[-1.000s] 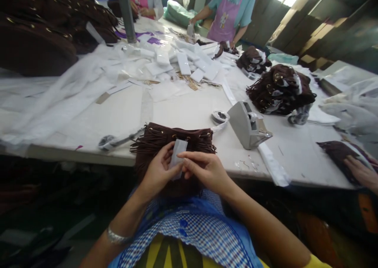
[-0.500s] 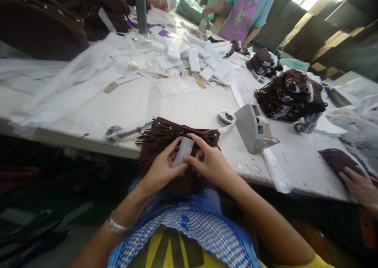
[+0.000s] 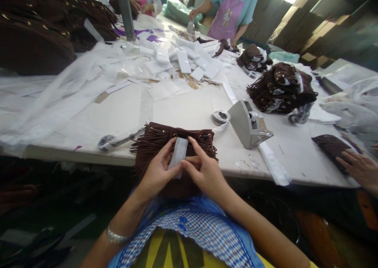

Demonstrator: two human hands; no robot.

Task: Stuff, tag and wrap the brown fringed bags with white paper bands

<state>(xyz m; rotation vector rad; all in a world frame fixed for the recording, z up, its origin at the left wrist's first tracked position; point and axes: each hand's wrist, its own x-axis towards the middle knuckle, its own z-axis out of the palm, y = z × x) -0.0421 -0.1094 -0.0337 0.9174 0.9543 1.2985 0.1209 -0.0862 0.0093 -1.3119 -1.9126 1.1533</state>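
A dark brown fringed bag (image 3: pixel 156 140) with gold eyelets lies at the table's front edge, its lower part hanging over my lap. Against its front is a whitish, translucent wrapped strip (image 3: pixel 178 151), tilted slightly. My left hand (image 3: pixel 156 171) grips the strip from the left, thumb low on it and fingers along its edge. From the right, my right hand (image 3: pixel 206 171) pinches the strip's side, its thumb near my left thumb. What lies behind the strip is partly hidden by my fingers.
A grey tape dispenser (image 3: pixel 246 124) and a wrapped strap coil (image 3: pixel 221 117) stand to the right. Beyond are stacked brown bags (image 3: pixel 282 88) and white packets (image 3: pixel 184 61). A co-worker's hand (image 3: pixel 358 167) rests by another brown bag (image 3: pixel 332 147). Two people work across the table.
My view has shifted a little, so the table things sit further left. My right index finger has drawn in along the strip's right edge; both hands stay on the strip.
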